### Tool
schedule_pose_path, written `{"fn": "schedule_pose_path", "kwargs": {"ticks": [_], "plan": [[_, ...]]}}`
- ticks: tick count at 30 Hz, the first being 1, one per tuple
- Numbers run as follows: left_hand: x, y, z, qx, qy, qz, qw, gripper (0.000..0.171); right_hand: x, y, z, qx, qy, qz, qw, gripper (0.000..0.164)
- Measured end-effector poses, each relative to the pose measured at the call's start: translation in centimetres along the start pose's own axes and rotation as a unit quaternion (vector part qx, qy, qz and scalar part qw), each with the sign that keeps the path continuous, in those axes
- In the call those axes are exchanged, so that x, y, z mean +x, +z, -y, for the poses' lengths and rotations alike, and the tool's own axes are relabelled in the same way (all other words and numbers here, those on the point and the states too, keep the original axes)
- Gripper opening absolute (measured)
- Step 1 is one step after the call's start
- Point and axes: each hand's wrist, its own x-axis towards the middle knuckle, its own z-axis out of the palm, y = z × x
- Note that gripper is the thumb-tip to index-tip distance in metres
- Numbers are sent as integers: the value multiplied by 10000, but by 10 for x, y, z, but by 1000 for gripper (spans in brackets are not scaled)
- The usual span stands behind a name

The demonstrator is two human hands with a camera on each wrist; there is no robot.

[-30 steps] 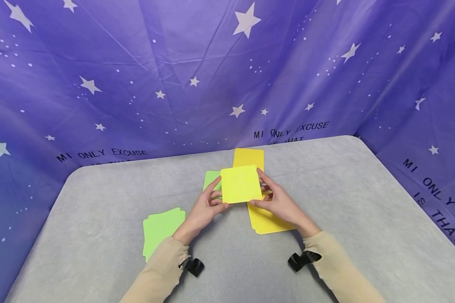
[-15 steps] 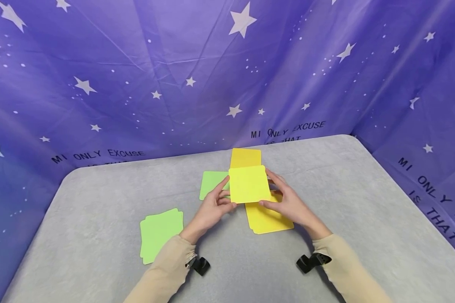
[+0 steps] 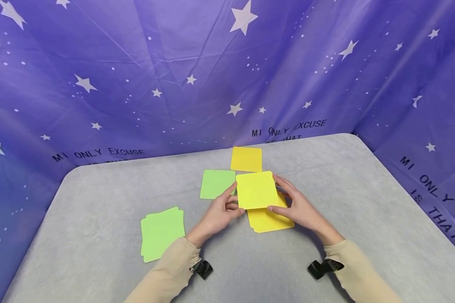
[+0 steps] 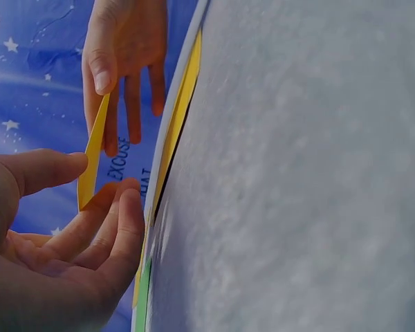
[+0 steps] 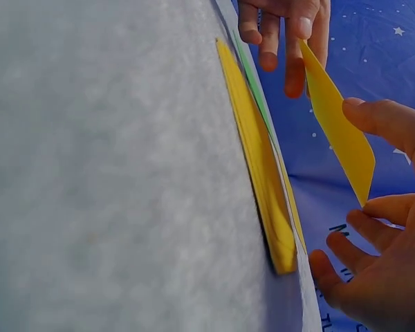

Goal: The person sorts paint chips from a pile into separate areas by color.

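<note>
Both hands hold a thin yellow square card (image 3: 257,190) above the table, its broad face turned up toward the head camera. My left hand (image 3: 220,213) pinches its left edge between thumb and fingers. At the opposite edge my right hand (image 3: 301,208) grips it the same way; the right wrist view shows thumb and fingertip on the card (image 5: 339,128). Below it lies a stack of yellow cards (image 3: 271,221), partly covered by the held card and the right hand. A green card (image 3: 217,184) lies flat just beyond the left fingers. Behind the held card rests another yellow card (image 3: 246,159).
A loosely squared stack of green cards (image 3: 162,233) sits at the left of the grey table (image 3: 110,202), near the left forearm. A purple star-printed curtain (image 3: 197,54) hangs along the table's back edge and right side.
Both hands have carried the yellow card to the right and, lately, a little nearer to me. The green card and the yellow card behind show more fully. The stacks stay put.
</note>
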Motion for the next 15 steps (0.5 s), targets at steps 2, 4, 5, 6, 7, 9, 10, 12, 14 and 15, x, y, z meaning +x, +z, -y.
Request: {"fn": "schedule_pose_path", "kwargs": {"ticks": [2, 4, 5, 6, 7, 9, 10, 12, 14, 15], "plan": [[0, 2, 0, 51, 23, 30, 10000, 77, -3, -1, -1, -70, 72, -1, 9999, 87], [-1, 4, 0, 78, 46, 77, 9999, 77, -5, -2, -2, -129, 112, -9, 9999, 87], [-1, 4, 0, 95, 61, 88, 9999, 76, -6, -3, -2, -151, 111, -16, 9998, 87], [-1, 5, 0, 108, 72, 105, 9999, 75, -7, -4, -2, -188, 112, -23, 9998, 87], [-2, 5, -1, 128, 80, 114, 9998, 74, -9, -5, -2, -218, 95, -23, 9997, 87], [-2, 6, -1, 226, 93, 138, 9996, 70, -12, -7, -3, -210, 42, -11, 9998, 85], [-3, 6, -1, 327, 99, 132, 9993, 66, -14, -9, -3, -227, 24, -7, 9997, 84], [-5, 5, -1, 563, 109, 123, 9983, 59, -17, -11, -5, -258, 14, 2, 9997, 81], [-6, 3, 0, 864, 136, 62, 9961, 50, -21, -13, -7, -307, 8, -36, 9995, 77], [-7, 2, 1, 980, 135, 25, 9951, 45, -22, -14, -8, -353, 10, -65, 9994, 76]]}}
